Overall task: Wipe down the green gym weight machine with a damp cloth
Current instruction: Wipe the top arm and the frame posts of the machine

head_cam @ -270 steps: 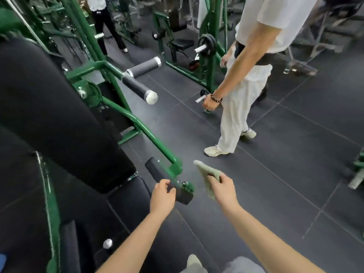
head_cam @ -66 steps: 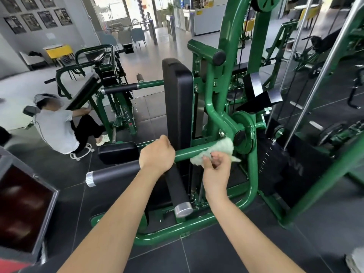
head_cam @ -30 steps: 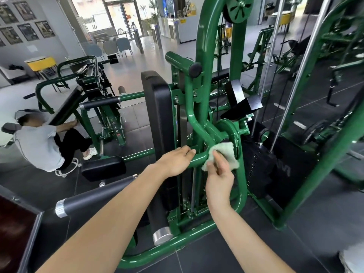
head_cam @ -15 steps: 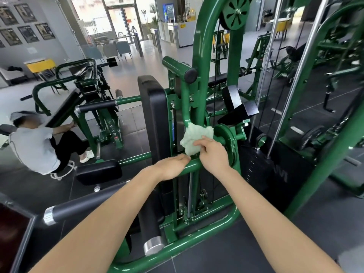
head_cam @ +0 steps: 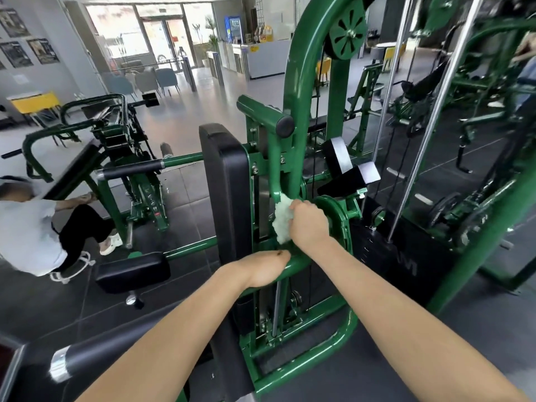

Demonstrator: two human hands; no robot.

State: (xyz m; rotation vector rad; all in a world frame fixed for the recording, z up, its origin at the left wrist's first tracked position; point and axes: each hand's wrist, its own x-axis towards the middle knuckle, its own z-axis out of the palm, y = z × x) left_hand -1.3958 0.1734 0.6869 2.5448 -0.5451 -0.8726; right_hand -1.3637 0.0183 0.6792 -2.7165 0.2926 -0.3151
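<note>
Presently, the right hand grips a bunched pale green cloth, fingers curled round it, and holds it against a curved green tube of the weight machine, just left of the round green pivot plate. The left hand sits directly below on a horizontal green bar; it is seen from the back with the fingers wrapped over the far side of the bar, so the grip appears closed on it, though the fingertips are hidden. A tall black back pad stands upright immediately left of both hands. A green pulley wheel is mounted high on the arched frame. A black roller pad with a silver end cap projects at lower left. A seated person in a white shirt occupies a neighbouring machine at far left, well apart.
</note>
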